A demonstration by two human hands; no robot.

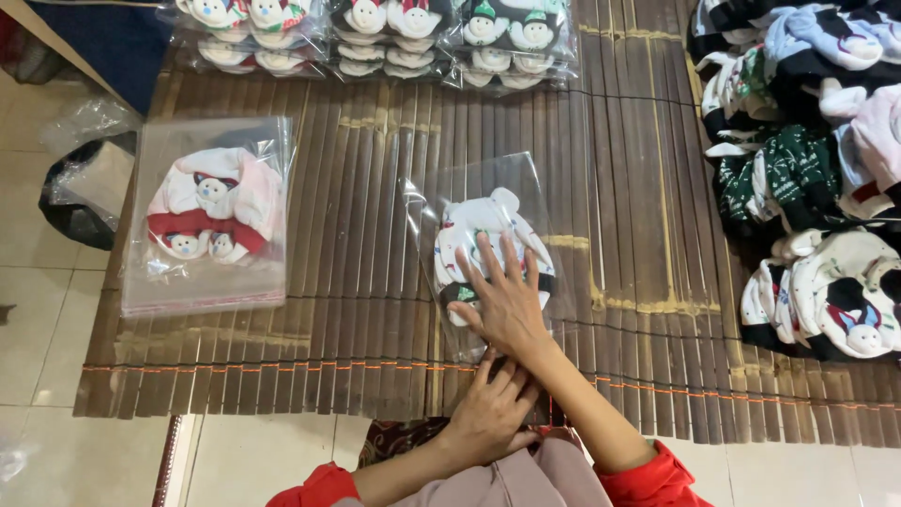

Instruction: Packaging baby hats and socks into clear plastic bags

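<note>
A clear plastic bag [441, 202] lies on the dark slatted mat [375, 319] with a white baby hat [469, 230] inside it. My right hand [507, 300] rests flat on the bagged hat, fingers spread and pressing down. My left hand [488, 413] sits just below it, under the right wrist. Its fingers are bunched at the bag's near edge, and the fingertips are partly hidden.
A second bag with pink and red hats [208, 211] lies at the left. Several packed bags [375, 33] line the mat's far edge. A heap of loose hats [807, 169] fills the right side. A black bag [80, 192] sits on the tiled floor at the left.
</note>
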